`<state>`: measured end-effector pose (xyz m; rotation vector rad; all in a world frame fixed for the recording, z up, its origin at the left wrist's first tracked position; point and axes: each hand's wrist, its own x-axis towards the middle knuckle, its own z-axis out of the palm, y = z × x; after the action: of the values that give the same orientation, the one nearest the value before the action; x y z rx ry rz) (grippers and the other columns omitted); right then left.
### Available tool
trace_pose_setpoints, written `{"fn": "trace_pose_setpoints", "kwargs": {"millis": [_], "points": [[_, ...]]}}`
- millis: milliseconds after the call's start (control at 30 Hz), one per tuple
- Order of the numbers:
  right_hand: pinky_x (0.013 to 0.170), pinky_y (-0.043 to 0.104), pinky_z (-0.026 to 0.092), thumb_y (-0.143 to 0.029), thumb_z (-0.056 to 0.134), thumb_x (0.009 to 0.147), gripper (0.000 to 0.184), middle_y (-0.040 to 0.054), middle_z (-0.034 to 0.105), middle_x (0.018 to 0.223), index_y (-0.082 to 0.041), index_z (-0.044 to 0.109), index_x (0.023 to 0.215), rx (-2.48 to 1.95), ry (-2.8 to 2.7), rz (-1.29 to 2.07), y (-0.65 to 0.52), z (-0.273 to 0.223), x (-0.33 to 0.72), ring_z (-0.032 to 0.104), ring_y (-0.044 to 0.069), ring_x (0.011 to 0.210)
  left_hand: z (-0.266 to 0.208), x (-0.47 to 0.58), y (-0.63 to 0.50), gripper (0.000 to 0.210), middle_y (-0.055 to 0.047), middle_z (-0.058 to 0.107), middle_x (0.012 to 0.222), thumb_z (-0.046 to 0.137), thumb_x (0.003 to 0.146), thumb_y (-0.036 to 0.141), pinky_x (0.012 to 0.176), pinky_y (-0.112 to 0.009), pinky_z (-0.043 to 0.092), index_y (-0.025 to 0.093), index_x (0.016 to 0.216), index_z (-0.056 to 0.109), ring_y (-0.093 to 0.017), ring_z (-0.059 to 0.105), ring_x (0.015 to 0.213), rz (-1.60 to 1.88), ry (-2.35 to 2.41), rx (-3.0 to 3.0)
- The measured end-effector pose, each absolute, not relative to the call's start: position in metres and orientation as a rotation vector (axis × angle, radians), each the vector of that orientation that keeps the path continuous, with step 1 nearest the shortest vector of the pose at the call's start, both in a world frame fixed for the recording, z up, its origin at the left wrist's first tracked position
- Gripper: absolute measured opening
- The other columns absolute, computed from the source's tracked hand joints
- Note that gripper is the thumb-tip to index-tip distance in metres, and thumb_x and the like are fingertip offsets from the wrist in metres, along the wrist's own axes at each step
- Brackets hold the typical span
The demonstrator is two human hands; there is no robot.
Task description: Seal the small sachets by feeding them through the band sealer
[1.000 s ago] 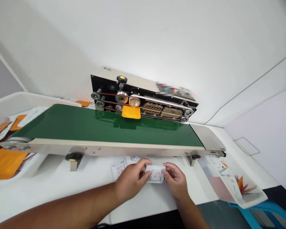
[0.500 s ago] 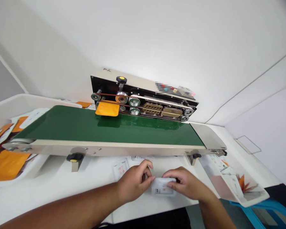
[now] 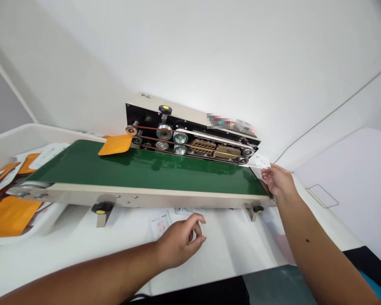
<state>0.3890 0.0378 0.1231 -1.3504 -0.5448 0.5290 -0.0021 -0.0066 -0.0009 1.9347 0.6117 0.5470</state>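
Between the fingertips of my right hand is a small white sachet with red print. That hand is raised at the right end of the band sealer, and the sachet is close to the machine's intake side. My left hand rests over the white table with thumb and forefinger curled but apart, nothing between them. Just behind it lies another white sachet, and more sachets lie partly under the conveyor. An orange packet hangs over the green belt at the machine's left end.
A white bin at the left holds several orange and white packets. Along the front, the conveyor has black knobs. A second bin stands at the right, mostly behind my right arm. The wall is close behind the machine.
My right hand has lifted the sachet from the table up to the machine's right end. The orange packet has travelled left, out of the rollers. My left hand has stayed in place.
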Motion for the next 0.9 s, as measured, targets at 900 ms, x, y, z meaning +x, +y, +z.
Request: {"fn": "trace_pose_setpoints", "kwargs": {"millis": [900], "points": [[0.039,0.013,0.042,-0.012,0.075,0.065,0.018,-0.0003,0.06,0.057,-0.012,0.068,0.082,-1.362,-0.699,0.775,0.04,0.119,0.356,0.052,0.007,0.046,0.003,-0.002,-0.006,0.021,0.005,0.066,0.08,0.054,0.092,0.025,0.056,-0.023,0.038,0.025,0.112,0.049,-0.013,0.049,0.058,0.547,0.626,1.964]]}}
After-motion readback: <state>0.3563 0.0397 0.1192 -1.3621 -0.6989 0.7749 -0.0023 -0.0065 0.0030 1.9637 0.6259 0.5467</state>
